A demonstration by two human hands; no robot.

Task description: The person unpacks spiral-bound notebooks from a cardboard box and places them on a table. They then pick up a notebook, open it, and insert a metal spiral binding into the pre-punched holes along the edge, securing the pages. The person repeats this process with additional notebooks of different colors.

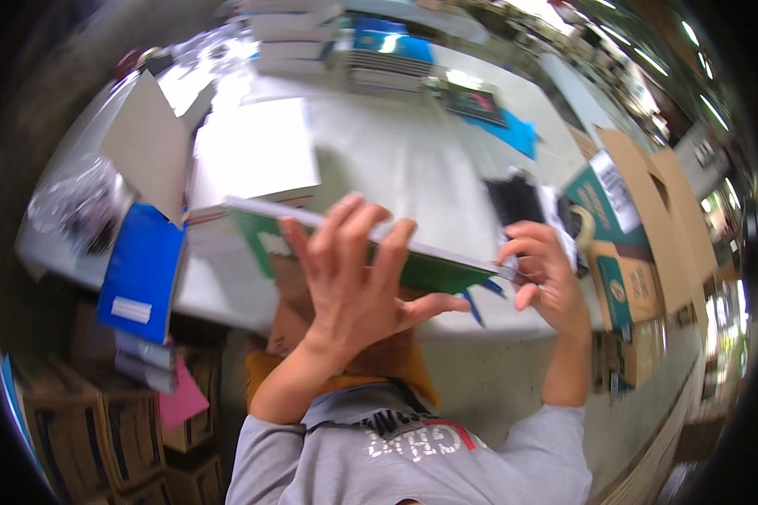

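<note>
In front of me a green-covered notebook (434, 271) is raised and tilted at the table's near edge, its pale long edge uppermost. My left hand (349, 269) lies against the cover with fingers spread, fingertips at the upper edge and thumb stretched out to the right. Closed fingers of my right hand (547, 273) are at the notebook's right corner. A small greyish bit shows between them, too blurred to name. Behind the notebook's left end stands a stack of white-paged notebooks (257, 156). Blue pens (476, 307) show below the right corner.
A blue notebook (141, 269) overhangs the table's left side, near crumpled clear plastic (80, 202). Stacked books (387, 63) stand at the far side. Black bristly material (514, 200) and a tape roll (583, 225) lie right, beside open cardboard boxes (661, 227). More cartons (67, 421) are low left.
</note>
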